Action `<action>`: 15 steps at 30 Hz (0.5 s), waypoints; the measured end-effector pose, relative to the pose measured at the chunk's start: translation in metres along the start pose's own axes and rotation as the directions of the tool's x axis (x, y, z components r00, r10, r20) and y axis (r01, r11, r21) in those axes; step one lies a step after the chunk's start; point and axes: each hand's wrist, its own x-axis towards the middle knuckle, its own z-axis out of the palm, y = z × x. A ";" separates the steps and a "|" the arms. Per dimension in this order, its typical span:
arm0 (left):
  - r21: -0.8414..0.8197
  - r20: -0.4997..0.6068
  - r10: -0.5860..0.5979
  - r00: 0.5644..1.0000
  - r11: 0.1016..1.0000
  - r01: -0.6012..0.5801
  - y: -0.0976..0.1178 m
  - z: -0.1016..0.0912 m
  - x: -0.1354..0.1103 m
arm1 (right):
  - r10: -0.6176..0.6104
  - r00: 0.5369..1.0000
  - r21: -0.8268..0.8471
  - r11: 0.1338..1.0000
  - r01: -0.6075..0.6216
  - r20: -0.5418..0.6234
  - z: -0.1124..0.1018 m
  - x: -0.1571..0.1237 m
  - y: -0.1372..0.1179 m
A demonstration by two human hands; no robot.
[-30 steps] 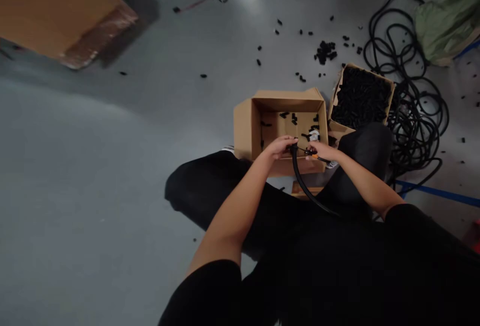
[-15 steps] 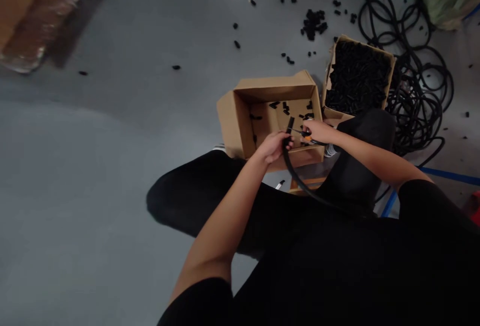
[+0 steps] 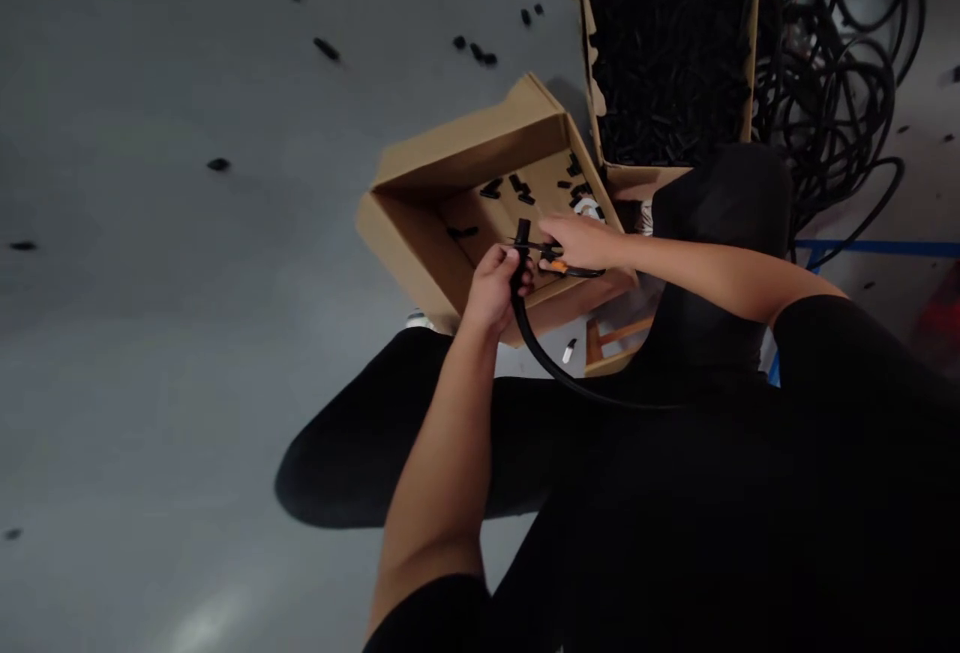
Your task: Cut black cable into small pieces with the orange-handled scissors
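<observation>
My left hand (image 3: 495, 288) is closed around a thick black hose (image 3: 534, 341), whose short upper end sticks up past my thumb. From there the hose curves down and right across my lap. In my right hand (image 3: 581, 241) are scissors with black and orange handles (image 3: 558, 267). Their thin blades lie across the hose just above my left thumb; whether they are closed cannot be made out. Both hands are over an open cardboard box (image 3: 457, 153) that has several short black hose pieces (image 3: 519, 187) on its bottom.
A second cardboard box (image 3: 754, 43), full of short black pieces (image 3: 667, 53), stands behind my right knee. Tangled black hose (image 3: 832, 83) lies to its right. Loose pieces (image 3: 325, 49) dot the grey floor. A small white-and-black tool (image 3: 570, 350) lies near the wooden frame (image 3: 624, 335).
The view has shifted, so the boxes appear higher and further left. The scissor blades now cross the hose nearer its end, and the hose is still in my left hand.
</observation>
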 end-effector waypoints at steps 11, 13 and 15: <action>-0.026 0.331 -0.202 0.922 0.975 0.223 -0.015 -0.027 -0.003 | -0.120 0.986 0.107 0.988 0.107 0.117 -0.003 -0.013 0.007; -0.027 0.369 -0.250 0.895 0.960 0.279 -0.015 -0.035 0.000 | -0.168 0.979 0.104 0.982 0.156 0.115 -0.004 -0.012 0.008; -0.026 0.372 -0.271 0.888 0.953 0.301 -0.015 -0.043 0.002 | -0.191 0.973 0.099 0.979 0.179 0.129 -0.008 -0.012 0.010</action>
